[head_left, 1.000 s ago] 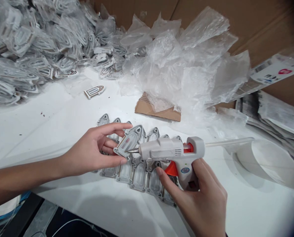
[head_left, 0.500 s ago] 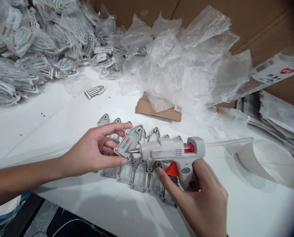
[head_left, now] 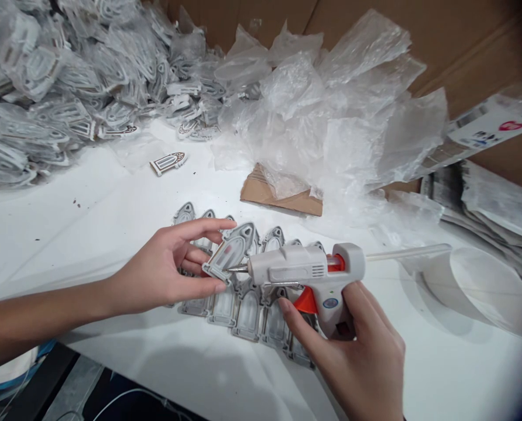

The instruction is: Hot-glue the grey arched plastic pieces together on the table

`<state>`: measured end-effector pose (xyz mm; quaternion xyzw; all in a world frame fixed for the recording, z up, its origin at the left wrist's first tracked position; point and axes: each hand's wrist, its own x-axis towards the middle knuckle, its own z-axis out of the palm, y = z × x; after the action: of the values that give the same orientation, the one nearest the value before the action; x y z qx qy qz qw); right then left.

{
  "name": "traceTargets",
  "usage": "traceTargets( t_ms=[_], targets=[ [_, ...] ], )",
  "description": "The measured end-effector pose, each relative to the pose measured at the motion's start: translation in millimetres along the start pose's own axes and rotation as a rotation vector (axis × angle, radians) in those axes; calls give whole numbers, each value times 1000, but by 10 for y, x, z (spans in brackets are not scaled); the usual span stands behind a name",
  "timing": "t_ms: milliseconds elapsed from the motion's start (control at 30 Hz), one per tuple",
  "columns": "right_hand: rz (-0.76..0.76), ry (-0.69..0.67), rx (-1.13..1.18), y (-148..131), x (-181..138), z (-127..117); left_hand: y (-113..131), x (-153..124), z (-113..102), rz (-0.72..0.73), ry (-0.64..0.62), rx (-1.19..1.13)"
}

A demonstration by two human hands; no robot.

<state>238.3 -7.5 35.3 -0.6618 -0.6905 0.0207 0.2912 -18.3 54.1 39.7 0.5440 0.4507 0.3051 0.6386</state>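
Note:
My left hand [head_left: 168, 263] pinches a small grey arched window-shaped piece [head_left: 232, 252] by its edges, tilted above the table. In my right hand [head_left: 357, 356] is a white hot glue gun [head_left: 296, 266] with an orange trigger, a clear glue stick [head_left: 405, 252] jutting from its back. The metal nozzle [head_left: 239, 268] meets the lower end of the held piece; whether glue flows cannot be made out. Beneath both hands, several more arched pieces [head_left: 246, 314] lie in rows on the white table [head_left: 164, 362], partly hidden by the hands and gun.
A heap of plastic-wrapped arched pieces [head_left: 68, 76] fills the back left. Crumpled clear bags [head_left: 326, 111] pile up at the back, behind a torn cardboard scrap [head_left: 282, 196]. One loose brown-patterned piece [head_left: 168, 164] lies at centre left. A white rolled sheet [head_left: 480, 286] stands at right.

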Motion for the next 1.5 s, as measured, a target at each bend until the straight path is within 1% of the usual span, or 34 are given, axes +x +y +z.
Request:
traceTargets(
  t_ms=[700, 1500],
  targets=[
    [-19, -3, -14, 6, 2, -3, 5, 8, 7, -11, -1, -1],
    [-48, -5, -11, 33, 6, 5, -5, 10, 12, 29, 3, 16]
  ],
)
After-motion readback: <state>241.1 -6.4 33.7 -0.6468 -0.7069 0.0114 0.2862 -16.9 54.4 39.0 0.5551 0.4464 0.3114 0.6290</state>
